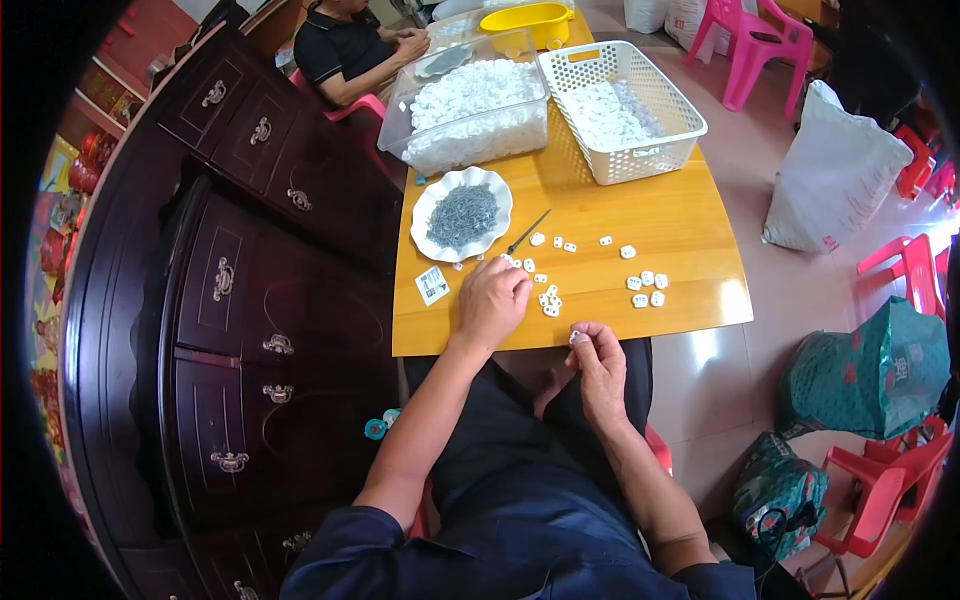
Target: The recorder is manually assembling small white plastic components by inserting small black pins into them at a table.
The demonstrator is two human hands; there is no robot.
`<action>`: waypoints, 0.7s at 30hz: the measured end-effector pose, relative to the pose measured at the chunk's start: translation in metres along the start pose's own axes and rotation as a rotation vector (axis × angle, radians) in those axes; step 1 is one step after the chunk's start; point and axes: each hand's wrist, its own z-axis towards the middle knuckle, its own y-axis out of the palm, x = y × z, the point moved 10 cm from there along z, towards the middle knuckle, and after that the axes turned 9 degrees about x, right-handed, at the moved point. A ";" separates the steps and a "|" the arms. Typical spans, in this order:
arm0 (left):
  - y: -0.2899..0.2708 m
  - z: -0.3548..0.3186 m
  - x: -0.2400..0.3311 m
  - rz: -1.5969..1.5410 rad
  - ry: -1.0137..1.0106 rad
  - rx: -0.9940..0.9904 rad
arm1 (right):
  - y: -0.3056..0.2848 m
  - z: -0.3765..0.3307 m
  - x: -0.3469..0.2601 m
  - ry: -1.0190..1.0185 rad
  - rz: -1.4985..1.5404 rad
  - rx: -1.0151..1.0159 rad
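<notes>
My left hand rests on the wooden table, fingers bunched and tips down among small white plastic pieces. What lies under those fingertips is hidden. A thin dark pointed tool lies just beyond them. At the front edge, my right hand pinches a small white plastic piece between thumb and forefinger. More white pieces sit in a loose cluster to its right. A scalloped white plate heaped with small grey metal pins or screws stands beyond my left hand.
A clear bin and a white perforated basket, both holding white parts, stand farther back, with a yellow tub behind. Another person sits at far left. Dark drawers flank the table; sacks and pink chairs stand right.
</notes>
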 end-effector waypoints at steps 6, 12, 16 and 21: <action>0.009 0.003 -0.003 0.000 0.025 -0.018 | 0.002 0.000 0.000 -0.002 -0.003 -0.004; 0.013 0.004 -0.006 0.046 0.030 -0.066 | 0.003 -0.001 0.001 0.008 -0.012 -0.008; 0.018 0.005 -0.004 0.124 0.059 -0.107 | 0.003 -0.001 0.000 0.010 -0.010 -0.008; 0.013 0.001 -0.002 0.124 0.041 -0.084 | 0.004 -0.001 -0.002 0.008 -0.019 -0.005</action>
